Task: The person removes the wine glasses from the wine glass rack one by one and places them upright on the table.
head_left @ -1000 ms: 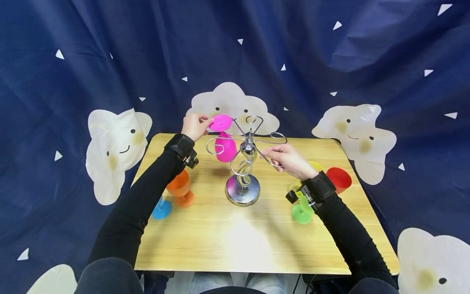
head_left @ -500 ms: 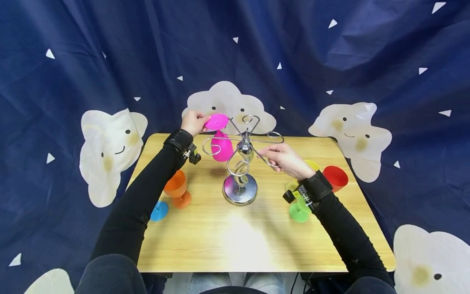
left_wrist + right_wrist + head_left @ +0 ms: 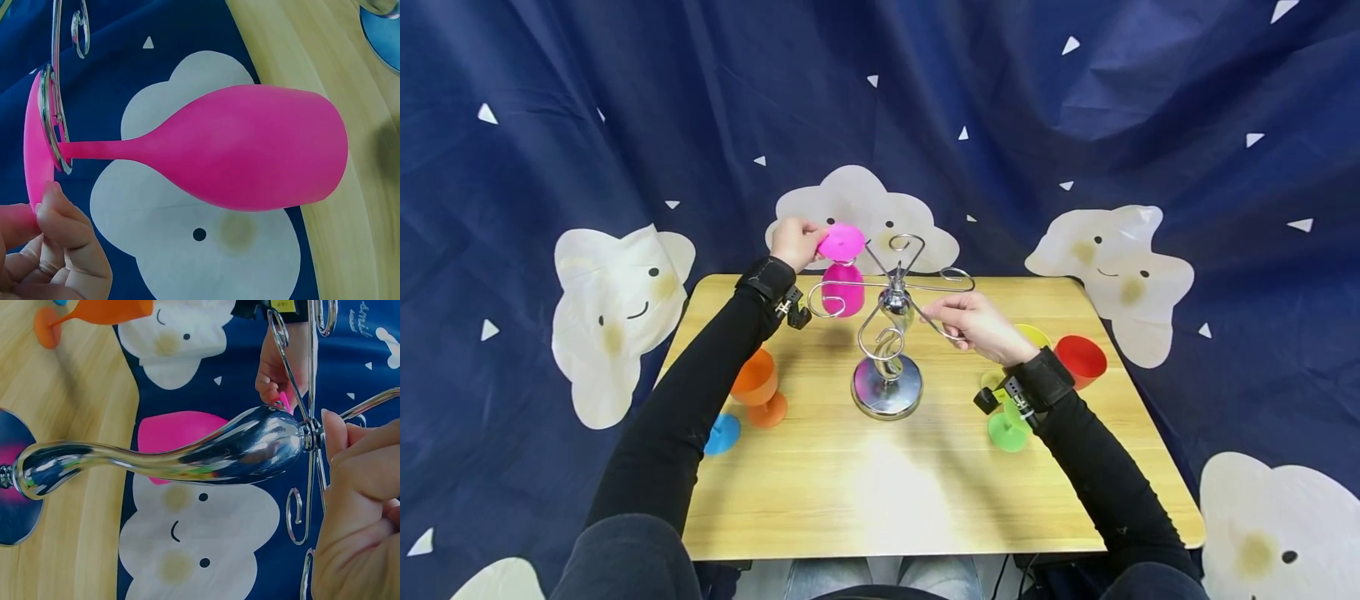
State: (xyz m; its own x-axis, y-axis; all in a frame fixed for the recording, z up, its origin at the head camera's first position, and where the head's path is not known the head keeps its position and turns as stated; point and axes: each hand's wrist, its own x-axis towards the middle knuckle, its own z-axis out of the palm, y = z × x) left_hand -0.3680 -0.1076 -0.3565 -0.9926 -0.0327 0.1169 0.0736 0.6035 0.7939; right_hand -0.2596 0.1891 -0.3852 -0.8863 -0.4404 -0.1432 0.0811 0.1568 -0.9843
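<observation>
An upside-down pink plastic wine glass (image 3: 843, 292) is beside the far-left arm of a chrome stemware rack (image 3: 887, 392). In the left wrist view its stem passes through the curled wire (image 3: 47, 119), with the round foot (image 3: 36, 156) on the upper side of the curl. My left hand (image 3: 795, 243) pinches the edge of that foot between thumb and fingers. On the other side, my right hand (image 3: 977, 327) holds a front-right wire arm of the rack near the central hub (image 3: 309, 434). The rack stands upright on its round base.
An orange goblet (image 3: 755, 379) and a blue goblet (image 3: 722, 433), partly behind the left sleeve, are on the table's left. Yellow (image 3: 1033, 335), red (image 3: 1081, 360) and green (image 3: 1008, 431) goblets stand to the right, partly hidden by the right arm. A dark blue curtain hangs behind the table.
My left hand has raised the pink wine glass slightly, and its bowl hangs straighter below the foot. My right hand keeps its hold on the rack. The whole view has shifted a little.
</observation>
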